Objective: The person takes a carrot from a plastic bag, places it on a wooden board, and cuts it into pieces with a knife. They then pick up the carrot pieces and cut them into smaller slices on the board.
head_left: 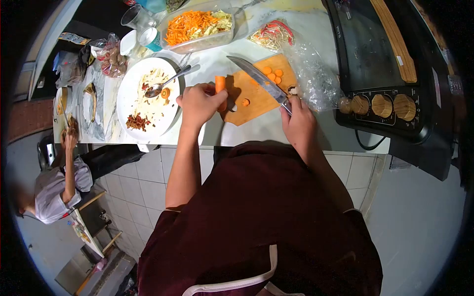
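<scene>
My left hand (200, 103) is closed around a carrot (220, 85), held upright at the left edge of a wooden cutting board (256, 111). In my right hand (300, 123) is a large kitchen knife (261, 79), its blade slanting up and left over the board. Several round carrot slices (273, 75) lie behind the blade, near the board's far right corner. One small carrot piece (246, 102) rests on the board between my hands.
Left of the board stands a white plate (127, 89) with food scraps and a spoon (163, 88). Behind are a plastic container (197, 45) of shredded vegetables and a plastic bag (313, 74). A stove (395, 108) stands right. Another person (64, 182) works at far left.
</scene>
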`<action>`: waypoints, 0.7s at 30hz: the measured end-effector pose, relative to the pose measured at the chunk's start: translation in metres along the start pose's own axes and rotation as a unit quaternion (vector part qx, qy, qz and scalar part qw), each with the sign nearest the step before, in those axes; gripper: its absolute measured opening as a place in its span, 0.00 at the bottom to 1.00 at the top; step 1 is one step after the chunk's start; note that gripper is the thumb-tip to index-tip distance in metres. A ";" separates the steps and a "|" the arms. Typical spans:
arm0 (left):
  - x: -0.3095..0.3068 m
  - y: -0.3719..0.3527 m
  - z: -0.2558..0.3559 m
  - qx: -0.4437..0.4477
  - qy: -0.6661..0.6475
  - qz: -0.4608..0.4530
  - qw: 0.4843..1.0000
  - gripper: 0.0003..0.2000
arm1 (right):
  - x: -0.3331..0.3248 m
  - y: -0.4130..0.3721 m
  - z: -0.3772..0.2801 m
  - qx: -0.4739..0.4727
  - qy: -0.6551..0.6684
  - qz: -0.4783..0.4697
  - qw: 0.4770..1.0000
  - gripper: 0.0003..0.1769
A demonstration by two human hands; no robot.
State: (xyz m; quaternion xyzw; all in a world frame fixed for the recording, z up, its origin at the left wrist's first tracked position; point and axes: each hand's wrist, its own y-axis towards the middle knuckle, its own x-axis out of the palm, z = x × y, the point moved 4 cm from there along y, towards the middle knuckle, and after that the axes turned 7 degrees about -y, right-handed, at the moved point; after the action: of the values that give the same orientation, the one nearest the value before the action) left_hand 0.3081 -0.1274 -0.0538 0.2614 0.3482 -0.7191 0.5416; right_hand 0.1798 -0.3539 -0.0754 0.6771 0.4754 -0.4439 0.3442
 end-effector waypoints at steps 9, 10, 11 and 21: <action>-0.011 -0.012 -0.018 -0.045 -0.118 0.019 0.992 0.22 | -0.001 0.002 -0.012 -0.009 0.001 -0.021 1.000 0.19; -0.012 -0.014 -0.019 -0.047 -0.119 0.019 0.992 0.22 | -0.005 0.001 -0.016 -0.011 0.001 -0.023 1.000 0.19; -0.013 -0.015 -0.021 -0.052 -0.128 0.020 0.990 0.21 | -0.014 -0.001 -0.026 -0.053 -0.018 0.027 0.998 0.19; -0.016 -0.021 -0.032 -0.060 -0.330 -0.013 0.942 0.15 | 0.020 0.015 -0.073 -0.205 0.007 0.019 0.979 0.16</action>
State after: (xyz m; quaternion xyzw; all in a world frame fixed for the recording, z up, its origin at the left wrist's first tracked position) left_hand 0.2923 -0.0889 -0.0568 -0.0279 0.1955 -0.7498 0.6315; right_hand 0.2167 -0.2870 -0.0665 0.6040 0.5456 -0.3261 0.4808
